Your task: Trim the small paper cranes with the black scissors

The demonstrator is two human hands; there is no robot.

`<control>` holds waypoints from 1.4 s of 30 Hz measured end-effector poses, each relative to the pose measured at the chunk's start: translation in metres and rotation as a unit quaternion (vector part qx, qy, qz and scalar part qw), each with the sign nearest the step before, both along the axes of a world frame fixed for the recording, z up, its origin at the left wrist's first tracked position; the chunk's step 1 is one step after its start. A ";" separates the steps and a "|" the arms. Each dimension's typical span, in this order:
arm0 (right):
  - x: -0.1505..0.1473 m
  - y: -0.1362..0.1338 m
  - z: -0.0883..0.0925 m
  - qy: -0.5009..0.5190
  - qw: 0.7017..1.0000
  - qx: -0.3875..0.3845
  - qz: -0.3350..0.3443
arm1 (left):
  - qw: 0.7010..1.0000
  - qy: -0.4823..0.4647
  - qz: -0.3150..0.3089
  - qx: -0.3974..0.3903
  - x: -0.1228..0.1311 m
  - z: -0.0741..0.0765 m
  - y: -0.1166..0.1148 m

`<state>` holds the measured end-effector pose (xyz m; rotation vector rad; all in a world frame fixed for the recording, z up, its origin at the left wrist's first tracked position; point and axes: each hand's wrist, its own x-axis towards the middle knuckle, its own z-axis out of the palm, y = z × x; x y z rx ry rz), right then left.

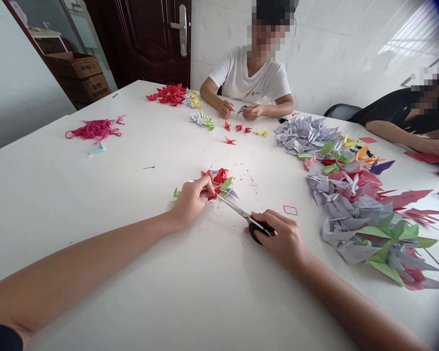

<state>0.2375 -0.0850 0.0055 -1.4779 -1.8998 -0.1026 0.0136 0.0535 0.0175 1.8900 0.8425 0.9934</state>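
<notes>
My left hand (192, 199) is closed in a pinch on a small red folded paper piece (212, 195) at the edge of a little heap of red, green and grey folded papers (219, 179). My right hand (283, 240) grips the black handles of a pair of scissors (241, 213). The blades point up and left, and their tips meet the red piece beside my left fingers. Tiny red paper scraps lie scattered around the blades on the white table (131, 161).
A big pile of grey, red and green folded paper (354, 195) lies to the right. A pink rubber band (290, 210) lies near the scissors. Pink bands (94, 129) are far left. A person in white (254, 80) sits opposite, another person's arm (406, 136) far right.
</notes>
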 end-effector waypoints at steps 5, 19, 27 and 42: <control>0.000 0.000 0.002 -0.023 1.000 0.006 -0.002 | 1.000 0.000 -0.002 0.001 0.000 -0.001 0.000; -0.002 -0.001 0.003 -0.014 1.000 -0.011 0.005 | 1.000 0.008 -0.001 -0.008 0.000 -0.001 0.000; -0.010 -0.003 0.000 0.072 0.996 -0.045 -0.018 | 1.000 0.003 0.009 -0.007 0.000 -0.002 0.000; -0.023 -0.003 -0.002 0.224 0.952 -0.191 -0.079 | 0.999 -0.024 -0.014 -0.044 0.003 -0.001 0.000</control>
